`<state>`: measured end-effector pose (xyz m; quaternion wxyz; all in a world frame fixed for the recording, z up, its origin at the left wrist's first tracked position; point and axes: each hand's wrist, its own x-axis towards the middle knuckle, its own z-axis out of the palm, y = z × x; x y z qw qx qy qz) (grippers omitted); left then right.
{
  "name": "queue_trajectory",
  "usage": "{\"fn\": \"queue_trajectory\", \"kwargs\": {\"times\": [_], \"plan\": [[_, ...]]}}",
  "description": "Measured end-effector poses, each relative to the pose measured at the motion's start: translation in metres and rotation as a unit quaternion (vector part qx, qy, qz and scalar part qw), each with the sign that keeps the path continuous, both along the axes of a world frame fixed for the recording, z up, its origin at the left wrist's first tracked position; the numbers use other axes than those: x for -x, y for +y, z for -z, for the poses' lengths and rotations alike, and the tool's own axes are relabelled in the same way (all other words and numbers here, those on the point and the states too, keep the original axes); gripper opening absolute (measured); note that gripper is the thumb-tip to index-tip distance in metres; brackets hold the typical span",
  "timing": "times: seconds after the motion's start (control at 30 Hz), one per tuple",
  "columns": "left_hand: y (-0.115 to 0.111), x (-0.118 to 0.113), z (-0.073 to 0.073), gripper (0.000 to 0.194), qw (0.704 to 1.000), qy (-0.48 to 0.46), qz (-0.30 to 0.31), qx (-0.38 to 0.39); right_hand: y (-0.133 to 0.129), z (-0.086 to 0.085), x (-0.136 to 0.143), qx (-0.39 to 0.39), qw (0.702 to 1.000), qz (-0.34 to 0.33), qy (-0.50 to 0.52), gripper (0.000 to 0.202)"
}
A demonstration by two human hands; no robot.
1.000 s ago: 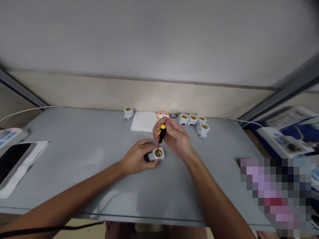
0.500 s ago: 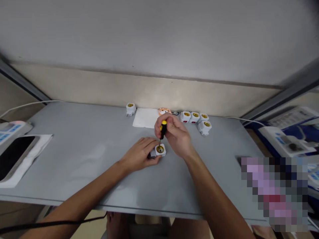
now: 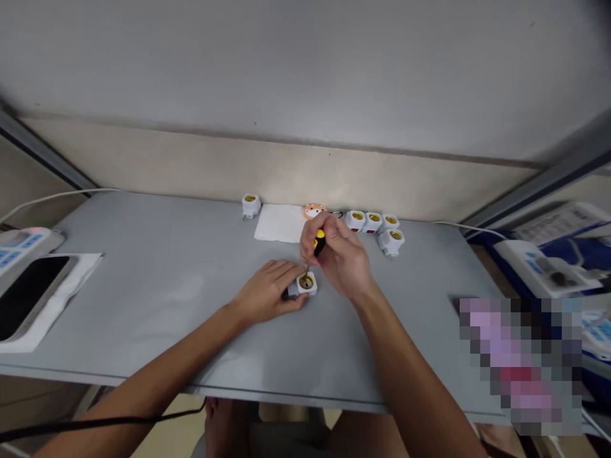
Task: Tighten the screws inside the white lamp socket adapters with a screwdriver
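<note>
On the grey table (image 3: 157, 267), a white lamp socket (image 3: 312, 288) with a brass-coloured inner ring faces up. My left hand (image 3: 270, 292) grips it from the left, fingers behind and thumb in front. My right hand (image 3: 341, 257) is closed round the yellow and black handle of a screwdriver (image 3: 319, 242). Its thin shaft points down into the socket's opening; the tip is hard to make out inside. Part of the socket's body is hidden under my left hand.
Several similar white sockets (image 3: 373, 222) stand at the back right, another socket (image 3: 251, 206) at the back left. Between them lie white paper (image 3: 279, 223) and an orange animal-faced item (image 3: 315, 211). A phone (image 3: 33, 292) is at left; a power strip (image 3: 544, 273) at right.
My right hand has turned and tilted the screwdriver handle a little to the right, the shaft still in the socket. My left hand keeps its hold. The view has shifted slightly.
</note>
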<state>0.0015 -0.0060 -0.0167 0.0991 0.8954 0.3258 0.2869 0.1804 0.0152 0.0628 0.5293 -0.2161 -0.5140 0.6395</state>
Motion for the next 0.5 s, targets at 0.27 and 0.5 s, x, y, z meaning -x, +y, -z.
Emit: {"fn": "queue_trajectory", "kwargs": {"times": [0.27,0.5], "plan": [[-0.0001,-0.0002,-0.0019,0.029,1.000,0.005,0.001,0.018,0.0027,0.0068,0.0048,-0.009,0.999,0.027,0.019,0.030],[0.0002,0.0003,-0.0027,0.027,1.000,0.011,0.004,0.013,0.0058,0.0095,0.0046,0.000,0.999,0.040,-0.023,0.045]]}}
